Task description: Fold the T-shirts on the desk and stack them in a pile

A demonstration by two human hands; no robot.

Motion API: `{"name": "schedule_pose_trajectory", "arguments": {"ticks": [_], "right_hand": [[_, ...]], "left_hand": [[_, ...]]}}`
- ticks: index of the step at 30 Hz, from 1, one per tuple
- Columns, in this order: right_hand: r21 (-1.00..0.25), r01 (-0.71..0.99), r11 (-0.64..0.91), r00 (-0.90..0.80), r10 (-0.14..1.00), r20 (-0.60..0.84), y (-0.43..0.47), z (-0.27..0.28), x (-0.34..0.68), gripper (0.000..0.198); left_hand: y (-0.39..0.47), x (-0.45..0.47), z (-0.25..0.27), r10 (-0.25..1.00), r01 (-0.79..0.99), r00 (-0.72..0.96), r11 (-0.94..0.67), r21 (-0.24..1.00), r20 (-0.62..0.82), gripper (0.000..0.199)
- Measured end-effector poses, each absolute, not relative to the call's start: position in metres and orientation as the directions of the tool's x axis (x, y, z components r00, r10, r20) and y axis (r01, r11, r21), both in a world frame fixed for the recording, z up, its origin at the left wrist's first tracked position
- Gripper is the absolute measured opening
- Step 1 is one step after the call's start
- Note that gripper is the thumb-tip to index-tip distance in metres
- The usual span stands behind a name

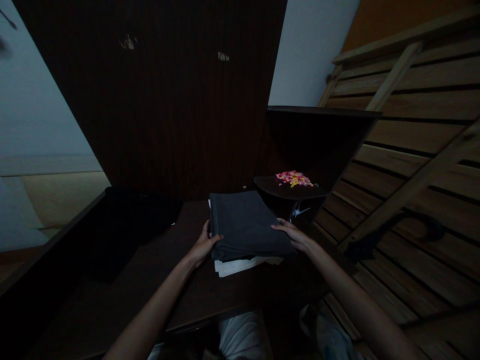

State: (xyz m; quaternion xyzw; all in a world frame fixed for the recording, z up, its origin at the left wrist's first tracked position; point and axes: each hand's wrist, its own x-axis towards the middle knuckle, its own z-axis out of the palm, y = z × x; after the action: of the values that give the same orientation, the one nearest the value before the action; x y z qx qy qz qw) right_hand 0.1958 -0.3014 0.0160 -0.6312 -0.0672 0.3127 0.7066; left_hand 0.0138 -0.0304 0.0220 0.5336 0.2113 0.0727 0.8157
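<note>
A neatly folded dark grey cloth [243, 220] lies in the middle of the dark wooden desk [202, 310]. Something white and folded [236, 266], cloth or paper, sticks out from under its near edge. My left hand [204, 245] grips the left near corner, thumb on top and fingers at the side. On the opposite edge, my right hand [294, 234] holds the cloth with the thumb above and the other fingers partly hidden below. Whether the stack rests fully on the desk or is slightly raised, I cannot tell.
Small pink, red and yellow pieces [294, 178] are heaped on a corner shelf [268, 184] at the right. Black fabric [150, 215] lies at the desk's left. A wooden slatted panel [405, 165] leans on the right, with a dark strap-like item [423, 220] on it. The room is dim.
</note>
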Motion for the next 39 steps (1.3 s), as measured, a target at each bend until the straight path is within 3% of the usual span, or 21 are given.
{"name": "schedule_pose_trajectory", "arguments": {"ticks": [3, 6, 9, 13, 17, 21, 23, 26, 31, 34, 39], "right_hand": [[-0.937, -0.349, -0.007, 0.839, 0.444, -0.315, -0.291, 0.021, 0.208, 0.037], [-0.952, -0.305, -0.013, 0.856, 0.434, -0.280, -0.274, 0.032, 0.222, 0.042], [-0.966, -0.252, -0.063, 0.845, 0.473, -0.252, -0.258, 0.039, 0.235, 0.063], [-0.982, -0.139, -0.127, 0.803, 0.566, -0.187, -0.247, 0.041, 0.245, 0.088], [-0.996, -0.033, -0.086, 0.781, 0.620, -0.080, -0.247, 0.041, 0.248, 0.089], [-0.996, 0.087, -0.015, 0.763, 0.644, 0.057, -0.249, 0.039, 0.249, 0.084], [-0.996, 0.055, -0.068, 0.768, 0.641, -0.001, -0.249, 0.033, 0.251, 0.084], [-0.984, -0.051, -0.172, 0.780, 0.608, -0.147, -0.247, 0.023, 0.253, 0.088], [-0.977, -0.062, -0.205, 0.779, 0.602, -0.176, -0.253, 0.022, 0.251, 0.104], [-0.957, 0.058, -0.286, 0.710, 0.685, -0.161, -0.269, 0.031, 0.244, 0.122], [-0.853, 0.292, -0.433, 0.530, 0.816, -0.233, -0.301, 0.037, 0.235, 0.143]], "left_hand": [[-0.031, 0.012, 0.024, 0.326, 0.091, 0.919, 0.376, 0.922, -0.223, 0.107], [-0.030, 0.014, 0.023, 0.330, 0.009, 0.939, 0.263, 0.965, -0.098, 0.100], [-0.027, 0.016, 0.018, 0.285, -0.028, 0.958, 0.194, 0.981, -0.029, 0.087], [-0.024, 0.016, 0.015, 0.184, 0.059, 0.975, 0.317, 0.946, -0.122, 0.074], [-0.027, 0.014, 0.022, 0.221, 0.055, 0.966, 0.336, 0.940, -0.135, 0.077], [-0.031, 0.008, 0.022, 0.265, -0.045, 0.964, 0.259, 0.965, -0.026, 0.078], [-0.031, 0.006, 0.018, 0.282, -0.033, 0.959, 0.244, 0.969, -0.038, 0.078], [-0.029, 0.005, 0.012, 0.308, 0.075, 0.937, 0.291, 0.954, -0.167, 0.076], [-0.029, 0.001, 0.015, 0.258, 0.120, 0.945, 0.298, 0.947, -0.201, 0.077], [-0.029, -0.005, 0.018, 0.289, 0.097, 0.946, 0.171, 0.980, -0.144, 0.086], [-0.012, -0.001, 0.020, 0.418, 0.084, 0.906, -0.332, 0.940, 0.067, 0.082]]}}
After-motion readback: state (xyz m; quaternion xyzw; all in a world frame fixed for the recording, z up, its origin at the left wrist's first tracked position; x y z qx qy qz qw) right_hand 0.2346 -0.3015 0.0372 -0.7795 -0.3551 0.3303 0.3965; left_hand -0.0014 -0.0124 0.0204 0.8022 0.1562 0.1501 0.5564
